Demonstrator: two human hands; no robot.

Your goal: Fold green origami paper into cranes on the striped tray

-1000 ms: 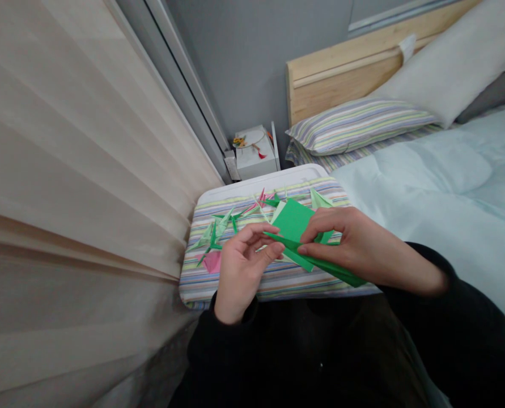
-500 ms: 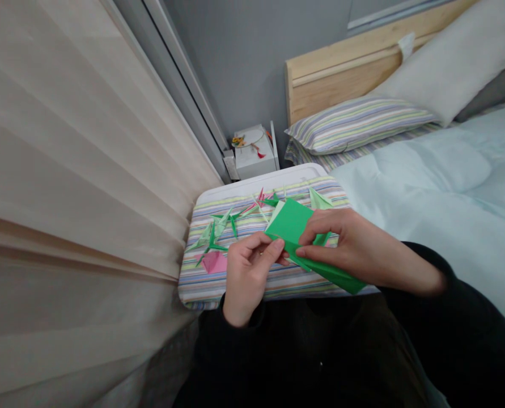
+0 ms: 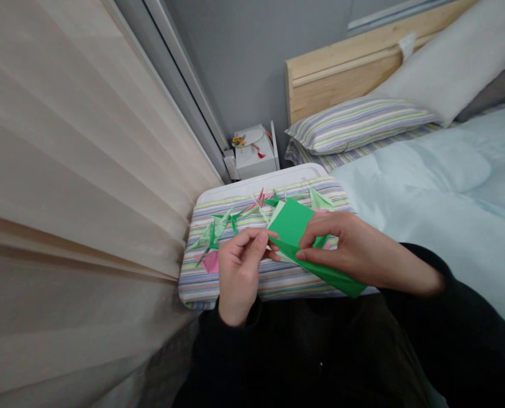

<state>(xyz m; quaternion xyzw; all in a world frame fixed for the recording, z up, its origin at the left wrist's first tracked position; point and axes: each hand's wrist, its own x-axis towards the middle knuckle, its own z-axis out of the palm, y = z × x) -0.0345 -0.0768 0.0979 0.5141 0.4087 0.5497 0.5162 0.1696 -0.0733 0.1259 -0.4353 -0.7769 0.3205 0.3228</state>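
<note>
While I am watching from my remote post, right hand [image 3: 349, 249]: pinching the folded green origami paper [image 3: 292, 226] narrowly between thumb and fingers.
Left hand [image 3: 239, 272]: curling close at the paper's left edge; I cannot tell whether it is gripping.
Paper position: sitting between both hands, over the striped tray [image 3: 252, 187].
Tray: carrying green and pink folded paper pieces [image 3: 218, 226], mostly left and far of the hands.
Surroundings: a sheer curtain [image 3: 77, 170] is hanging left, a pale blue duvet [image 3: 448, 187] is spreading right, and a small white box [image 3: 254, 153] is standing far.
</note>
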